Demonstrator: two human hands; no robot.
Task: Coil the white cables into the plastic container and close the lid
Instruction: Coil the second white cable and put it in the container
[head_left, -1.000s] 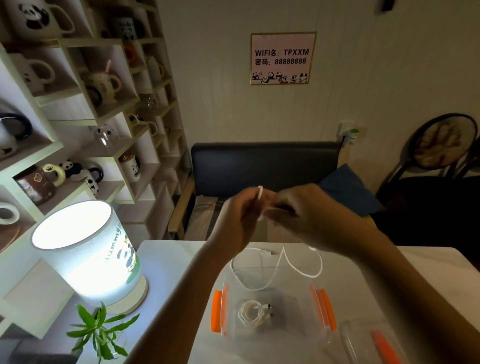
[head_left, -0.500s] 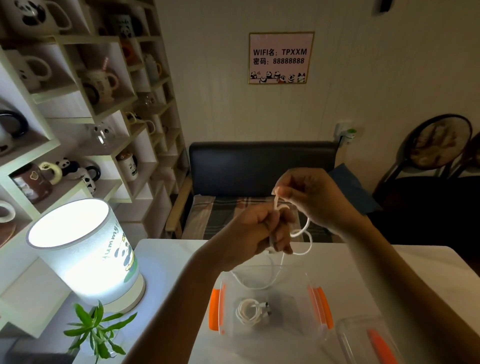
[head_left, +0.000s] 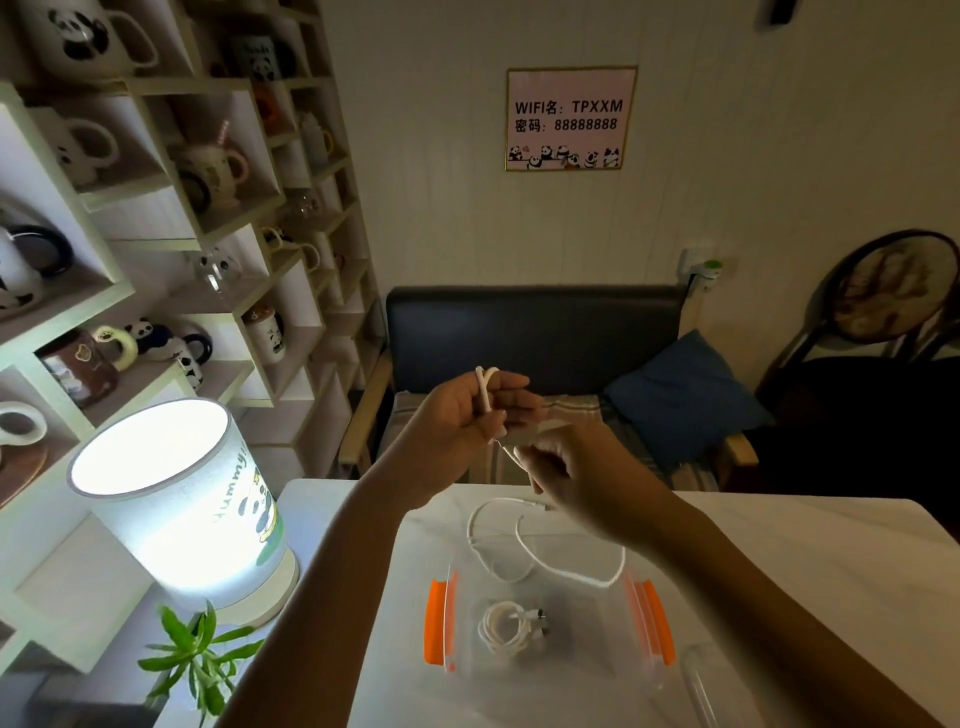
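Left hand (head_left: 457, 415) is pinching the looped white cable (head_left: 485, 389), right hand (head_left: 566, 467) gripping its slack above the open container (head_left: 545, 623) (one coil's inside already). That trailing tail is dragging on the tabletop (head_left: 779, 571), so it's probably snagging the rim.

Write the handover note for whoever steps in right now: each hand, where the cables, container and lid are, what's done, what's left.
Left hand: raised above the table, shut on the folded end of the white cable.
Right hand: beside it, pinching the same cable just below.
The cable's slack hangs in loops over the far rim of the plastic container, its far end on the table.
Done: one coiled cable lies inside the open container.
Left: finish coiling, drop the coil in, then fit the lid, lying at the container's right, and close it.
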